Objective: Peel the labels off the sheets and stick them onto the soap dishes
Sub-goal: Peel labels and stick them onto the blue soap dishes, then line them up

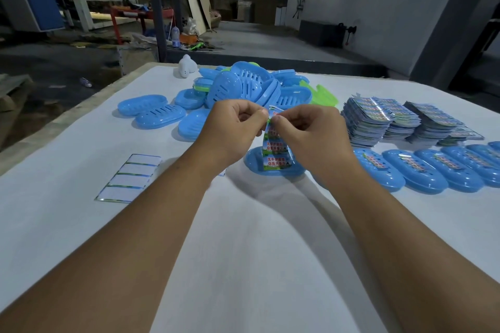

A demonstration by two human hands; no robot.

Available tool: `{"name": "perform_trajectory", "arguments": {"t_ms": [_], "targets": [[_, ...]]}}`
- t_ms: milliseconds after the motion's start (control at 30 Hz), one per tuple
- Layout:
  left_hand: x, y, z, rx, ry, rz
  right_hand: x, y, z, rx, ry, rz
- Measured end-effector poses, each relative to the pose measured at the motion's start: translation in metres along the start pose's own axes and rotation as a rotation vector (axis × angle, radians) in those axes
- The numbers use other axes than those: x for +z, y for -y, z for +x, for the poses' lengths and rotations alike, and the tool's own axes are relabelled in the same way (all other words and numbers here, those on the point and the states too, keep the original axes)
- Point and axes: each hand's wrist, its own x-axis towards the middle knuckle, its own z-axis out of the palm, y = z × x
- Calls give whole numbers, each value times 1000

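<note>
Both my hands hold a strip-shaped label sheet [273, 150] with green, blue and red print, hanging upright above the table. My left hand [232, 130] pinches its top edge from the left. My right hand [311, 135] pinches the same top edge from the right, fingertips almost touching. Directly behind the hanging sheet lies a blue soap dish [254, 162] with no label visible on it. To the right runs a row of blue soap dishes with labels on them [422, 173].
A heap of blue and green soap dishes [251, 86] lies at the table's far middle, with loose ones [159, 115] to its left. Stacks of label sheets [378, 119] stand at the right. An emptied backing sheet [130, 177] lies at the left. A white object [186, 65] sits at the far edge.
</note>
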Motion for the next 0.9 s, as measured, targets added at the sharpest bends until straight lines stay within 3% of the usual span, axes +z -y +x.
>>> {"name": "perform_trajectory", "arguments": {"t_ms": [900], "targets": [[8, 4, -3, 50, 58, 130, 0, 9, -5, 28, 25, -115]]}}
